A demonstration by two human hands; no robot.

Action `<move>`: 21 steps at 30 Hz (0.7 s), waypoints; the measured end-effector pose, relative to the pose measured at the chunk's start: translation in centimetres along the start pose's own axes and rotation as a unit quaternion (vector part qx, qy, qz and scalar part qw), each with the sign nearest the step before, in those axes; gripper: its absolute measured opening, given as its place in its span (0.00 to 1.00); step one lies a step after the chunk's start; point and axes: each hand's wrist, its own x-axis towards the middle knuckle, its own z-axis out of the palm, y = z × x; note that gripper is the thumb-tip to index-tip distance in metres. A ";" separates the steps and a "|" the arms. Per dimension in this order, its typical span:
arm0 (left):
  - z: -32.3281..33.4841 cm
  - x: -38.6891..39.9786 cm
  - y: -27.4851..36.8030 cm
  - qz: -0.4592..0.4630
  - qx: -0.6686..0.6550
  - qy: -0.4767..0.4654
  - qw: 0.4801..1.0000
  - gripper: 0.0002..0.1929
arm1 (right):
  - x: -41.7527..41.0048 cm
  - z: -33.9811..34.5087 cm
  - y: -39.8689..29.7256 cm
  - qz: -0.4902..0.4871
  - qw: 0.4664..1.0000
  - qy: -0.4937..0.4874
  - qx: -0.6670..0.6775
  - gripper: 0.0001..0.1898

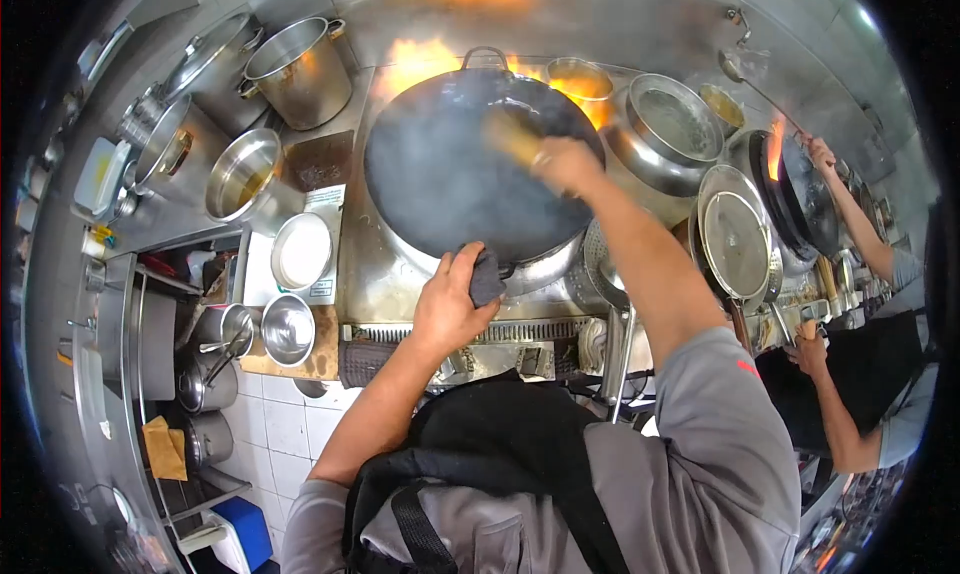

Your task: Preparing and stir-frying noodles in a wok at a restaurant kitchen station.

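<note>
A large dark wok (450, 176) sits on the stove in front of me, with smoke over its inside and flames rising behind its far rim. My left hand (450, 300) presses a folded dark grey cloth (487, 278) against the wok's near rim, by the near handle. Over the right half of the wok, my right hand (570, 167) grips a tan brush (514, 139), perhaps a bamboo wok brush. Motion blurs both the hand and the brush, so I cannot tell whether the bristles touch the metal. The far loop handle (484, 51) stands up at the back.
Flames (420, 64) burn behind the wok. A pot of liquid (675, 116) and round strainers (737, 244) stand to the right. Further right, a co-worker's hand (821, 156) holds a ladle near another wok (810, 191). Stockpots (300, 75) and a bowl of white contents (301, 251) are left.
</note>
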 end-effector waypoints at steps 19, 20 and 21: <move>-0.2 -0.4 -0.3 -0.028 0.011 0.002 1.000 0.35 | -6.8 -3.3 1.7 -0.207 0.970 -0.098 0.087 0.19; -0.2 -0.2 0.0 -0.022 0.002 0.009 1.000 0.35 | -7.7 -5.1 3.8 -0.207 0.966 -0.131 0.084 0.19; -0.1 -0.1 0.2 -0.016 -0.008 0.016 1.000 0.35 | -8.2 -6.8 4.8 -0.206 0.961 -0.165 0.082 0.20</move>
